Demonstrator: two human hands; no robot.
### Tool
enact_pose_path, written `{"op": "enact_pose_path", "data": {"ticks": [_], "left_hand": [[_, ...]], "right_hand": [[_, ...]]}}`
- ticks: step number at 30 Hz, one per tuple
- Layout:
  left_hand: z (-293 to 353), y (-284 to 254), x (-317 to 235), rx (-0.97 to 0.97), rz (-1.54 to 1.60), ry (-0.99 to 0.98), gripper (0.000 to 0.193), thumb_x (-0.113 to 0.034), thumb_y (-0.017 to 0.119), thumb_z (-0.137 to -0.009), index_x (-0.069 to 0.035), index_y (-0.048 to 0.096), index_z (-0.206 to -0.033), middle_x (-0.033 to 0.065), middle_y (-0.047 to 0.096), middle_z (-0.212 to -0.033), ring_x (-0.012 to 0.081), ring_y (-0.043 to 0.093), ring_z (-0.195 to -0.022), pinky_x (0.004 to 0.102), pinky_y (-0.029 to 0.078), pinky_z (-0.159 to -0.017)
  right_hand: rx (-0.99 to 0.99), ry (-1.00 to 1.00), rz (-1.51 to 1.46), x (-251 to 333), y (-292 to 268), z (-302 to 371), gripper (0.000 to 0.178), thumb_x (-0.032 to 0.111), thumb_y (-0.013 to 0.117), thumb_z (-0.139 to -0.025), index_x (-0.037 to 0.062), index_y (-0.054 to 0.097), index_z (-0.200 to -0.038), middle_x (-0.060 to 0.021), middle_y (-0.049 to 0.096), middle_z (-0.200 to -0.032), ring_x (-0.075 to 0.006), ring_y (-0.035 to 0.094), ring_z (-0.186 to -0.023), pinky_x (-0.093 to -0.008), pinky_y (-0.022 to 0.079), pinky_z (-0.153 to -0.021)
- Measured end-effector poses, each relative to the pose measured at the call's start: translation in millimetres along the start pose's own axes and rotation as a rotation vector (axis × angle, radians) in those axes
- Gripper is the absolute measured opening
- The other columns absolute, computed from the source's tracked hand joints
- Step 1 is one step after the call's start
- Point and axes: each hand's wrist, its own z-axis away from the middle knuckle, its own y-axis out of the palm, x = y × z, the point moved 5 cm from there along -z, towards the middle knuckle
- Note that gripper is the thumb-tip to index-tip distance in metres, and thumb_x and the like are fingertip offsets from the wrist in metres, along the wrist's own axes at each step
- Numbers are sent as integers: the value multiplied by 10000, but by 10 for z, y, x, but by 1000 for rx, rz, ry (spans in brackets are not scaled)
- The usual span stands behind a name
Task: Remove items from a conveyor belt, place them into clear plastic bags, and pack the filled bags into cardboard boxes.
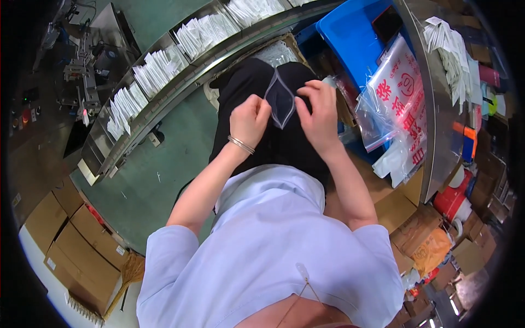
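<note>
A clear plastic zip bag [281, 104] is held above my lap, its mouth spread into a pointed oval. My left hand [250, 120] is closed, with thumb and finger pinching the bag's left edge. On the opposite edge, the thumb and curled index finger of my right hand [320, 112] grip the bag. I see no contents inside it; my dark trousers show through the plastic. Past my knees, a box [279, 53] contains more clear plastic bags.
A curved metal conveyor [188, 68] carries rows of white folded papers [202, 35] ahead. On the right are a blue bin [342, 27], a large red-printed plastic bag [402, 93] and a metal table edge [437, 147]. Cardboard boxes [82, 257] and a broom [131, 270] stand at the left.
</note>
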Motion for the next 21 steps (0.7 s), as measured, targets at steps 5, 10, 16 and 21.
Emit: {"op": "enact_pose_path", "data": {"ticks": [5,10,16,21], "left_hand": [[8,24,-120,33,22,94,174,-144,552,-801,-25,532,-676,156,541,-590,296,556,-534,354,428,-485],[-73,-167,-59,20,-132,169,153,-122,564,-778,-21,535,-667,151,519,-564,293,538,-488,334,416,-451],[-191,-42,-98,26,-158,419,113,-76,589,-701,-54,529,-608,112,493,-529,272,505,-427,334,390,-400],[-287,66,-56,31,-128,510,107,-47,578,-663,-68,512,-582,78,458,-505,233,462,-380,314,366,-373]], "right_hand": [[-18,-162,257,216,113,-110,255,80,644,-696,59,589,-944,-105,506,-1123,-346,410,-1119,-444,278,-951],[253,-105,89,-267,12,-380,318,109,680,-686,68,599,-991,-90,524,-1140,-280,460,-1107,-402,317,-970],[0,151,-520,-1046,-372,-1955,389,166,706,-712,14,577,-1046,-82,565,-1099,-145,550,-971,-267,445,-827],[-167,264,-23,-2285,-408,-3346,841,380,776,-596,-72,406,-1202,-221,522,-1138,-248,532,-1033,-343,426,-875]]}}
